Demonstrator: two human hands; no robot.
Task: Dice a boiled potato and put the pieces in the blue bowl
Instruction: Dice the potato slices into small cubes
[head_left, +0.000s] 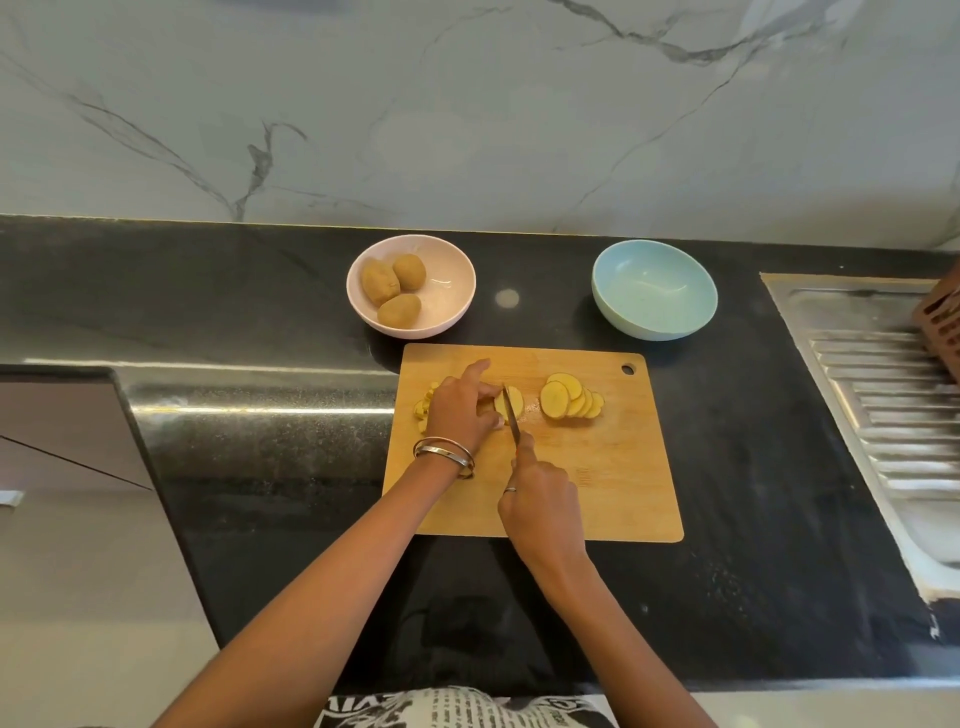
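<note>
Potato slices held by left hand, knife cutting.

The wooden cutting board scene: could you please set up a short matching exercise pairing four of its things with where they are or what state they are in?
Things:
1. Light blue round bowl
2. Three whole brown unpeeled potatoes
3. Fanned row of yellow potato slices
4. Small steel-bladed knife

Place or state:
A. Gripped by the right hand
B. Empty, on the black counter
C. Lying on the wooden cutting board's right part
D. In the pale pink round bowl

Pairs: 1-B, 2-D, 3-C, 4-A
</note>
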